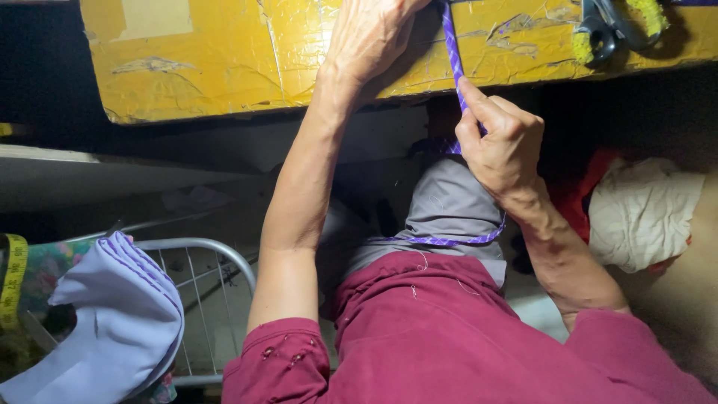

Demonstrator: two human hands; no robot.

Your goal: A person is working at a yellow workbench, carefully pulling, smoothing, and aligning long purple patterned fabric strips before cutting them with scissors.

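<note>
A narrow purple fabric strip (452, 52) with pale stripes runs from the top of the yellow taped board (224, 60) down over my lap. My left hand (370, 34) reaches up onto the board and grips the strip's upper end with closed fingers. My right hand (501, 146) sits just below the board's edge and pinches the strip between thumb and fingers. The strip's loose part (441, 241) curves across the grey cloth (449, 206) on my knee.
Scissors (609, 26) with yellow-wrapped handles lie on the board at the upper right. A lilac fabric piece (120, 322) rests on a white wire rack (209, 254) at lower left, beside a yellow measuring tape (13, 280). Cream and red cloths (643, 213) are piled on the right.
</note>
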